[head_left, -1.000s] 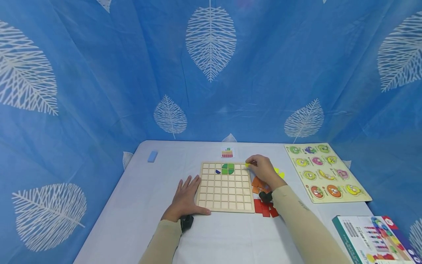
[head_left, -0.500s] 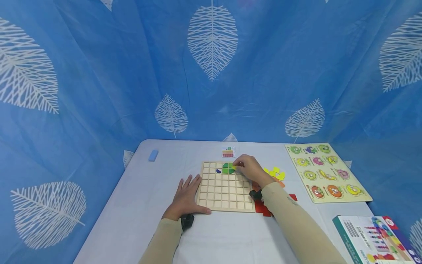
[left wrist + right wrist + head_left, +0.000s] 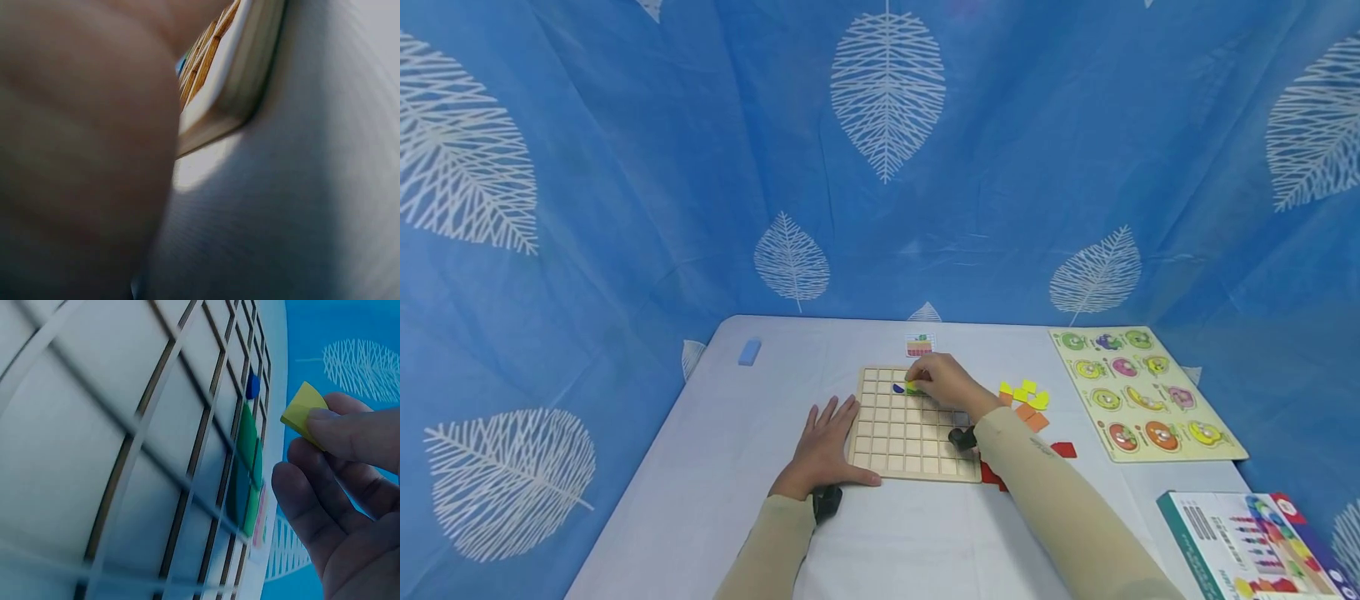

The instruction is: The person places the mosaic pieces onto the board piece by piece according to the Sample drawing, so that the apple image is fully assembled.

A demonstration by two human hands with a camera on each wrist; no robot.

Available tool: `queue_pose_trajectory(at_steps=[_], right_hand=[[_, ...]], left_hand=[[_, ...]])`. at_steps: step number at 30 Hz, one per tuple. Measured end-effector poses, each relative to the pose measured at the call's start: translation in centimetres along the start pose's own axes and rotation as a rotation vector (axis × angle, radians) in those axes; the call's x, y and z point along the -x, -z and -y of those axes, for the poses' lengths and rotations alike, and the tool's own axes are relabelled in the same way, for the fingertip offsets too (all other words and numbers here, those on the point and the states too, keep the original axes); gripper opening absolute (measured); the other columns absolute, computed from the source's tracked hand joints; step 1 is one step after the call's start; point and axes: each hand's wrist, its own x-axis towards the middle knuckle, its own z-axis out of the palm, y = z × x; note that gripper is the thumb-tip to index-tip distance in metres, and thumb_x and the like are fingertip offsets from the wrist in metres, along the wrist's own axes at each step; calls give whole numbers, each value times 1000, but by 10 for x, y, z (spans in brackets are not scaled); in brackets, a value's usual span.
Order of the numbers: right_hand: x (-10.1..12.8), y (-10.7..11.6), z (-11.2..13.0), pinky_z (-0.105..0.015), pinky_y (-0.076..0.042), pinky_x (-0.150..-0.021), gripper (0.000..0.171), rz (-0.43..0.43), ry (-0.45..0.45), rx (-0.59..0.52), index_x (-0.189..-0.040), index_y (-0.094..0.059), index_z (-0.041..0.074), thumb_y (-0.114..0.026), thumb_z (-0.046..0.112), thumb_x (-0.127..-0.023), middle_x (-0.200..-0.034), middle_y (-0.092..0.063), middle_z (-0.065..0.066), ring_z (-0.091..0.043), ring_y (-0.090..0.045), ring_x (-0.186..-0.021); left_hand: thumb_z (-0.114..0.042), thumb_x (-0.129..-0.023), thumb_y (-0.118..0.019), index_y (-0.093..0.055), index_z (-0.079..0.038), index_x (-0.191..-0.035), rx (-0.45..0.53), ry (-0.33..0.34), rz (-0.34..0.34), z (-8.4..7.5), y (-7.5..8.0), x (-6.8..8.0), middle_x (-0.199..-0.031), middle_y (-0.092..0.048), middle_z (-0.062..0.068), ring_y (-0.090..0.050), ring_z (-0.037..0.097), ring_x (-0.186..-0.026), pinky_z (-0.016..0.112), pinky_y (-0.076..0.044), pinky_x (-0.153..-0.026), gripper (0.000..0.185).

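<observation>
Two hands at work: from the head view your left hand [image 3: 822, 446] lies flat, fingers spread, bracing the wooden grid board [image 3: 910, 450] against sliding; the left-wrist view shows only the board's corner; the right-wrist view shows your right hand [image 3: 340, 506] pinching a yellow tile [image 3: 304, 414] above the green pieces [image 3: 245, 469], ready for seating.

Beige sleeves [image 3: 1060, 500] — black wrist straps [image 3: 826, 502]
</observation>
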Motion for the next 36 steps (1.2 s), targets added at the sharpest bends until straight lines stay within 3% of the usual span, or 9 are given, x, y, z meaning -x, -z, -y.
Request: queue_pose_trajectory(at_steps=[5, 20, 36], right_hand=[[-11, -8, 8, -39, -58, -89, 15, 39, 31, 12, -109, -80, 7, -72, 0, -99, -106, -74, -1, -19, -69, -100], [-38, -33, 29, -34, -58, -88, 10, 108, 89, 70, -102, -80, 11, -74, 4, -100, -98, -72, 2, -13, -68, -95], [-50, -47, 39, -33, -57, -89, 14, 166, 28, 88, -100, -80, 12, -71, 2, -101, -97, -72, 6, -12, -67, -94]], left_hand=[[-78, -59, -88, -34, -4, -164, 22, -21, -9, -1, 1, 1, -170, -29, 12, -16, 37, -158, 61, -6, -125, 139], [-81, -60, -86, -33, -7, -166, -1, -2, -6, -1, 0, 0, -171, -28, 8, -14, 35, -158, 59, -3, -125, 139], [-80, -61, -86, -30, -7, -166, -5, -6, 4, 0, 2, 0, -172, -27, 8, -13, 35, -159, 58, -2, -125, 140]])
